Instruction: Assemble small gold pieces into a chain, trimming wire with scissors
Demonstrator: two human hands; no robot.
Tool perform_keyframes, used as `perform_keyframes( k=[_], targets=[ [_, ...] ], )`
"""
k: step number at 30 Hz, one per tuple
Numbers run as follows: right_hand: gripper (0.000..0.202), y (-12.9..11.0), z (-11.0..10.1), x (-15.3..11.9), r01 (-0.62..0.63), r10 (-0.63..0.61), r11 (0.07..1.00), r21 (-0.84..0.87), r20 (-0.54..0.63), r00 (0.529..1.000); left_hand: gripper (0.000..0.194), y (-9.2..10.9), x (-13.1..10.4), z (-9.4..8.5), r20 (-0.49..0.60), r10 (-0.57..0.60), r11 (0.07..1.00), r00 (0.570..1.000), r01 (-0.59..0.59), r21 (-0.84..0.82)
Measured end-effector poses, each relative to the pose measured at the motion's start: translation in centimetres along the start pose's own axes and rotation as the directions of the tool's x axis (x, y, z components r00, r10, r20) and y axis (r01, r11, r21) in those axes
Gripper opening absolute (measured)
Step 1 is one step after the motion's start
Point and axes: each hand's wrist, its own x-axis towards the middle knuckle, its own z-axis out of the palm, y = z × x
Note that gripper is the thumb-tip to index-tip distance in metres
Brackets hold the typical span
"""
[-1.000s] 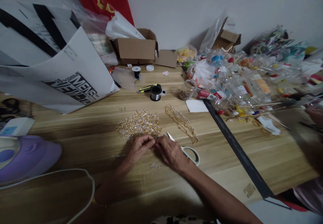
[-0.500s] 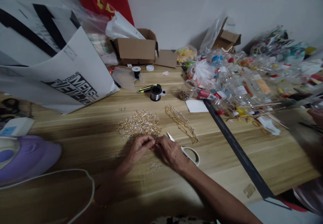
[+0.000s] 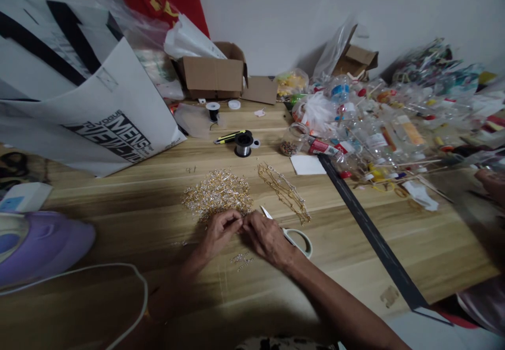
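Gold and silver findings lay in a glittering heap (image 3: 218,192) on the wooden tabletop (image 3: 118,213), directly beyond both hands and touching the fingertips at its near edge. Left hand (image 3: 218,230) and right hand (image 3: 267,237) met fingertip to fingertip over that edge, each pinched shut on something very small from the pile; the piece itself was too tiny to make out. Neither hand was clearly nearer the heap, though the left sat squarely below its middle and the right toward its right margin.

Scissors (image 3: 290,233) with pale handles lay under and just right of the right hand, blade tip pointing up and left, away from the person. A gold chain bundle (image 3: 284,191) ran diagonally, far-left to near-right, just right of the heap. A few loose findings (image 3: 241,259) sat near the wrists.

Farther back: wire spool (image 3: 243,144), yellow-black utility knife (image 3: 229,137), cardboard box (image 3: 213,74), printed white bag (image 3: 90,113). Purple appliance (image 3: 43,242) at far left. Another person's hand (image 3: 491,182) showed at the right edge.
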Motion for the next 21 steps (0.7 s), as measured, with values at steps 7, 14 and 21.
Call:
perform_keyframes(
  k=[7,14,21],
  targets=[
    [0.015,-0.4,-0.4,0.2,-0.053,0.050,0.989,0.135,0.026,0.998,0.031,-0.4,0.1,0.0,-0.009,0.041,0.998,0.999,-0.041,0.052],
    [0.013,-0.3,-1.0,0.3,-0.178,0.170,0.919,0.353,0.054,0.984,0.025,0.1,0.0,0.0,0.006,0.027,1.000,1.000,-0.027,0.002],
    [0.012,-0.5,-1.4,0.4,-0.238,0.231,0.876,0.421,0.067,0.971,0.022,0.2,-0.1,-0.1,-0.016,-0.069,0.993,0.997,0.067,-0.098]
  ],
)
